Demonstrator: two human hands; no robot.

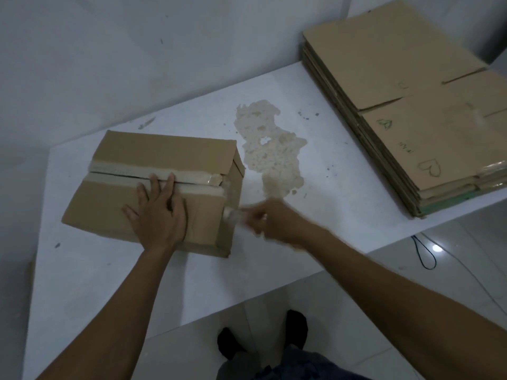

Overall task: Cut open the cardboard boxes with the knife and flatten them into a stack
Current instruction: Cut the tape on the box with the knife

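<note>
The left hand (157, 212) lies flat on top of the cardboard box (104, 204), fingers spread and straight. Its fingertips reach the taped seam, which gapes open along the middle of the lid.

The right hand (274, 220) is badly smeared by motion, just beside the box's near right corner. A pale blur (233, 215) runs from it to the cardboard there. Whether that is the knife or loose tape I cannot tell, nor how the fingers are set around it.

The box sits on the left part of the white worktop (343, 193), its right end partly in shadow. Well apart from it, at the far right, is the stack of flattened boxes (411, 105), cut off by the picture's edge. The scribbles on its top sheet are too faint to read.

Between box and stack the worktop has a rough beige patch (271, 149). Below the worktop's edge two dark shoes (297, 325) stand on the tiled floor (411, 283).
</note>
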